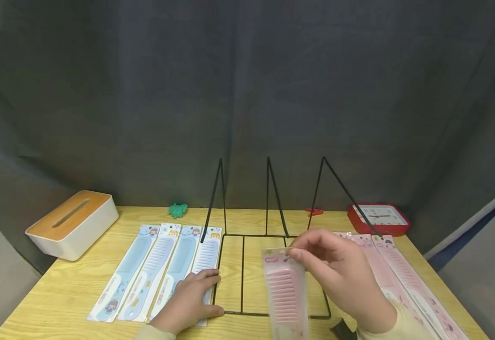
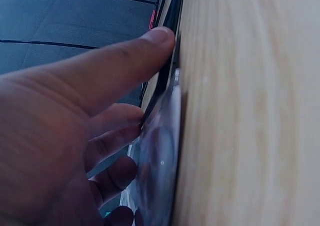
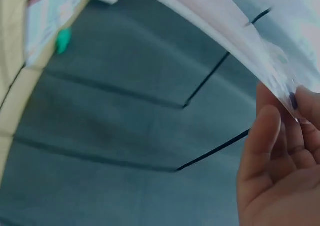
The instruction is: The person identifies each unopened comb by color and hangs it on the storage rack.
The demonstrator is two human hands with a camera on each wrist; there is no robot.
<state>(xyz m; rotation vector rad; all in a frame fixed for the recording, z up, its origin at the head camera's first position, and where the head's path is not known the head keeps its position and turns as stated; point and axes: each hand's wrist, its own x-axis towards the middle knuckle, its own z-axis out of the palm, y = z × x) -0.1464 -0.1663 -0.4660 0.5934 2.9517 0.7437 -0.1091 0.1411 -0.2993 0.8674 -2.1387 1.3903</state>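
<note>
A pink comb in clear packaging [image 1: 285, 293] hangs from my right hand [image 1: 340, 274], which pinches its top corner between thumb and fingers. In the right wrist view the clear pack [image 3: 225, 25] bends away from the fingertips. The black wire rack [image 1: 243, 274] stands on the table behind the comb, its three pointed wire arms rising. At the rack's left front corner rests my left hand [image 1: 192, 297], fingers spread and slightly bent, partly over a blue packaged comb [image 1: 206, 255]. The left wrist view shows the thumb [image 2: 159, 35] against the black wire.
Several blue packaged combs [image 1: 145, 274] lie left of the rack, pink packaged combs [image 1: 413, 283] at right. A tissue box [image 1: 94, 215], green string bundle [image 1: 177, 210], red clip [image 1: 314, 212] and red clock [image 1: 383, 215] stand or lie toward the back. A dark object [image 1: 343, 329] is near the right wrist.
</note>
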